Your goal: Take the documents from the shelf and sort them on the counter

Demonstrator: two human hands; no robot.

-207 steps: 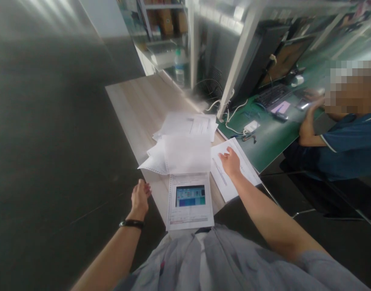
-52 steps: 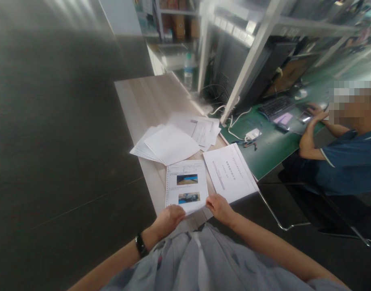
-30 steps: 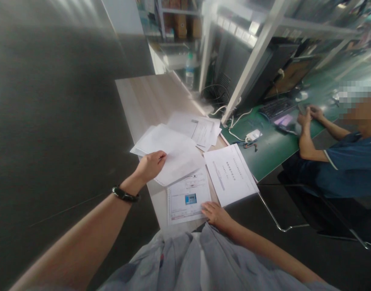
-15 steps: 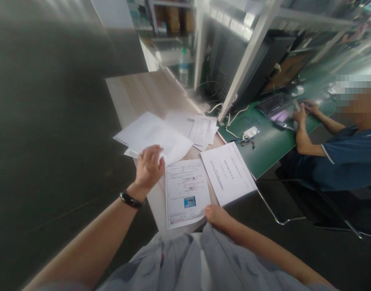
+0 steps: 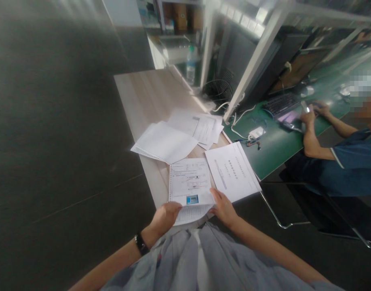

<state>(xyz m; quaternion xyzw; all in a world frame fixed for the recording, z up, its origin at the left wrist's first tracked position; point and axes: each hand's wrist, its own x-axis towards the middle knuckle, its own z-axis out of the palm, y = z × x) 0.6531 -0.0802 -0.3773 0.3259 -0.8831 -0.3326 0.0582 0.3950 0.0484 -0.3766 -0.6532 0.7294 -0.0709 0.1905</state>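
- Coil-bound report (image 5: 188, 182): lying on the near end of the worktop (image 5: 143, 101), close to my body, bound edge on the left; its top pg (image 5: 191, 214) is curled up at the bottom.
- LH (image 5: 164, 218): narrow pinch on the lower-left of that pg, fingers mostly hidden; black wristband (image 5: 140, 244) on the wrist.
- RH (image 5: 223, 208): narrow hold on the pg's lower-right edge; exact finger contact hard to see.
- Risks: pulling up too hard could crease the pg or tear it at the coil. Dragging toward me could slide the report off the near edge.
- Title sheet (image 5: 232, 173): just right of the report, touching it, one corner past the worktop's edge. A bump from RH could knock it down toward the metal chair frame (image 5: 282, 224).
- Loose paper pile (image 5: 164, 141): just above the report, w/ more printed sheets (image 5: 200, 127) beyond. All unweighted, so a quick flip or draft could scatter them.
- Further right: co-worker's hands (image 5: 309, 115) over a green desk mat (image 5: 273, 137), near a black keyboard (image 5: 279, 104). White charger (image 5: 257, 132) and cables on the mat, well apart from my papers.
- Water bottle (image 5: 190, 70): on a shelf past the far end of the worktop.
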